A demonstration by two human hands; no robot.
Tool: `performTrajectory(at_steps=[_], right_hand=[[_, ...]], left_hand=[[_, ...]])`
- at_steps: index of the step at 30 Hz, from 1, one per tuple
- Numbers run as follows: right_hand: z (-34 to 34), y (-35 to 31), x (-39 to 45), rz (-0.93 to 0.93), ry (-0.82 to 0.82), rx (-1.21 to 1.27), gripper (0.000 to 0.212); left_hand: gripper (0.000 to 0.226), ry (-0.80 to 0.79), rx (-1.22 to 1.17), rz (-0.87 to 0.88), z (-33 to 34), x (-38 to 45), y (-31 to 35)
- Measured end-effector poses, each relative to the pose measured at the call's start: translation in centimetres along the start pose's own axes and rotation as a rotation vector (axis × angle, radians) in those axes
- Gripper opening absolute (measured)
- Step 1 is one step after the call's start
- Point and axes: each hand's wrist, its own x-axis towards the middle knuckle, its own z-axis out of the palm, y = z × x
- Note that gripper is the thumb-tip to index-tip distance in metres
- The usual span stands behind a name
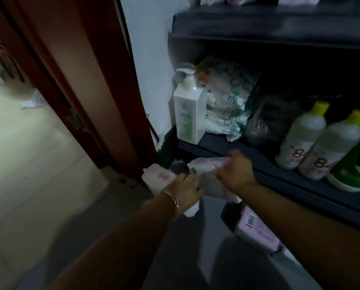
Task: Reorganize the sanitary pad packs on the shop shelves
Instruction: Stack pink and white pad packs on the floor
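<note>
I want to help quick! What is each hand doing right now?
Left hand: grips a white and pink pad pack low by the shelf.
Right hand: grips another pad pack from above.

Above our grips, the shelf edge point(269, 164) overhangs and blocks upward travel. Beyond it, the pump bottle point(189, 114), patterned pack point(229, 101) and yellow-capped bottles point(313, 135) crowd the shelf. Left of our left grip, the door frame point(103, 97) closes that side. Below both grips, the floor point(38, 185) lies open; a purple pack point(256, 229) lies under our right forearm.
</note>
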Motion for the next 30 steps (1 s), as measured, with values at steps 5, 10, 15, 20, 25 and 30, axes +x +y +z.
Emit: performTrajectory(at_steps=[5,10,15,20,25,30], right_hand=[[5.6,3.0,1.1,-0.003,-0.052,-0.019,0.039],[7.8,3.0,2.9,-0.020,-0.015,0.118,0.041],[9.2,3.7,3.2,-0.145,-0.332,-0.184,0.040],[9.2,4.7,3.4,-0.103,-0.391,-0.157,0.044],[7.4,3.9,3.1,-0.095,-0.393,-0.024,0.047],[2.6,2.1,2.8,0.130,-0.291,0.480,0.043]], left_hand=[[0.027,0.205,-0.045,-0.033,6.6,2.1,1.2],[0.016,0.320,-0.118,-0.009,8.7,4.5,1.2],[0.018,0.221,-0.131,-0.152,11.9,7.0,1.6],[0.050,0.234,-0.261,-0.188,12.2,7.4,1.9],[0.053,0.199,-0.328,-0.175,11.1,6.8,0.9],[0.047,0.103,-0.493,-0.164,5.9,5.8,-1.4]])
